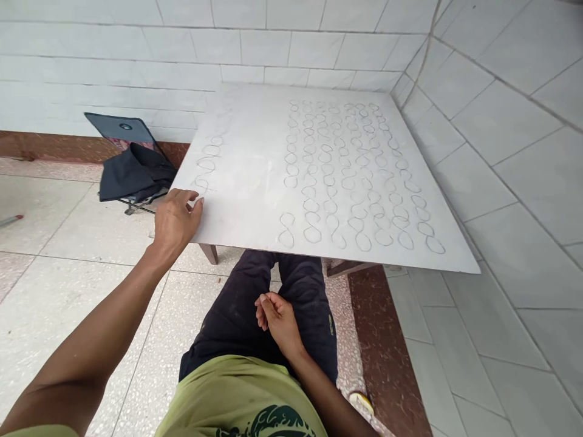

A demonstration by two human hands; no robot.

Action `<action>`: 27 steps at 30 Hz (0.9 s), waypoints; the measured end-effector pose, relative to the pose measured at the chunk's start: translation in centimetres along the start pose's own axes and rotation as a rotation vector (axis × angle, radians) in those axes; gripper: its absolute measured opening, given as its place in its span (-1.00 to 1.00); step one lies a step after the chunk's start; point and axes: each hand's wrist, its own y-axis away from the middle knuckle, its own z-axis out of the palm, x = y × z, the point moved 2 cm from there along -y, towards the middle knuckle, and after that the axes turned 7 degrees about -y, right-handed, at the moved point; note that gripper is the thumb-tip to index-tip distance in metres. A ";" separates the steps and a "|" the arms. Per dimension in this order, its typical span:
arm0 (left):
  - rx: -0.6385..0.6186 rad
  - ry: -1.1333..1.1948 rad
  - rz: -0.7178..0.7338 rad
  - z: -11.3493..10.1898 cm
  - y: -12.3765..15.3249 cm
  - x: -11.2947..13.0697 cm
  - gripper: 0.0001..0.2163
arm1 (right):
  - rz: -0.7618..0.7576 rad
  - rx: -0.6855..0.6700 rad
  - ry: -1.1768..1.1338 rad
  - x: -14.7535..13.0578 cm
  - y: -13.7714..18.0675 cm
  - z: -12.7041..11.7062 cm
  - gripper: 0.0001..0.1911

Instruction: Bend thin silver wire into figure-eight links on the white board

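Observation:
A large white sheet-topped board point(246, 212) lies before me, with columns of hand-drawn looping figure-eight lines point(328, 176) over its right half and one fainter column point(209, 161) along its left side. My left hand point(177, 221) rests on the board's near left corner, below that column. Its fingers are bent with the thumb close to them, and whatever may be under them is hidden. Low over my lap, apart from the board, is my right hand point(277, 318). The fingers there are curled and the thumb presses against them; nothing can be made out inside.
A folding chair point(121, 128) with dark cloth point(136, 173) on it stands left of the board. A thin red-tipped object point(13, 220) lies on the floor. Tiled walls point(514, 109) border the board behind and on the right. Table legs point(209, 253) show beneath.

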 end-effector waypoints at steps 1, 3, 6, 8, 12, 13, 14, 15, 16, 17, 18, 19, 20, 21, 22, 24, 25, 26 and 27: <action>-0.017 0.064 0.035 0.2 0.3 1.2 -0.77 | 0.003 0.001 0.001 0.1 0.0 0.0 -0.55; -0.091 0.182 0.092 1.0 0.7 3.9 -0.78 | 0.006 0.000 0.002 0.3 -0.1 0.0 -0.56; -0.231 0.269 0.144 2.7 0.5 8.1 -0.78 | -0.002 -0.015 0.010 0.5 0.0 0.1 -0.57; -0.322 0.280 0.191 4.1 0.1 10.7 -0.75 | -0.019 -0.022 0.018 0.4 0.0 0.2 -0.58; -0.478 0.229 0.226 6.5 -0.8 14.0 -0.68 | -0.048 -0.004 0.019 0.1 0.3 -0.2 -0.58; -0.503 0.209 0.239 6.8 -1.0 14.4 -0.70 | -0.050 0.002 0.014 0.0 0.3 -0.4 -0.58; -0.520 0.195 0.255 7.1 -1.1 14.7 -0.73 | -0.051 0.005 0.009 -0.1 0.4 -0.5 -0.58; -0.528 0.190 0.271 7.2 -1.2 14.9 -0.79 | -0.051 0.008 0.006 -0.2 0.4 -0.6 -0.58; -0.533 0.192 0.285 7.2 -1.3 15.0 -0.84 | -0.050 0.010 0.007 -0.2 0.4 -0.7 -0.58; -0.536 0.198 0.293 7.2 -1.3 15.0 -0.87 | -0.049 0.010 0.009 -0.3 0.4 -0.7 -0.58; -0.535 0.201 0.297 7.1 -1.2 15.0 -0.88 | -0.046 0.008 0.012 -0.4 0.4 -0.7 -0.58; -0.534 0.195 0.299 6.9 -1.1 14.9 -0.87 | -0.045 0.006 0.015 -0.5 0.3 -0.7 -0.58; -0.532 0.179 0.300 6.8 -0.9 14.9 -0.86 | -0.044 0.002 0.016 -0.6 0.2 -0.6 -0.58; -0.528 0.152 0.301 6.7 -0.7 14.9 -0.86 | -0.044 -0.001 0.014 -0.8 0.1 -0.6 -0.58; -0.522 0.119 0.302 6.6 -0.4 14.9 -0.85 | -0.045 -0.004 0.010 -0.9 0.0 -0.5 -0.58; -0.501 0.059 0.304 6.4 0.2 14.9 -0.83 | -0.054 -0.004 -0.002 -1.5 -0.4 -0.5 -0.58; -0.489 0.046 0.304 6.3 0.6 14.8 -0.82 | -0.065 0.001 -0.009 -1.9 -0.5 -0.6 -0.59; -0.477 0.051 0.302 6.1 1.0 14.7 -0.81 | -0.081 0.010 -0.017 -2.4 -0.7 -0.7 -0.59; -0.466 0.076 0.295 5.9 1.3 14.6 -0.82 | -0.103 0.022 -0.028 -3.0 -0.9 -0.9 -0.60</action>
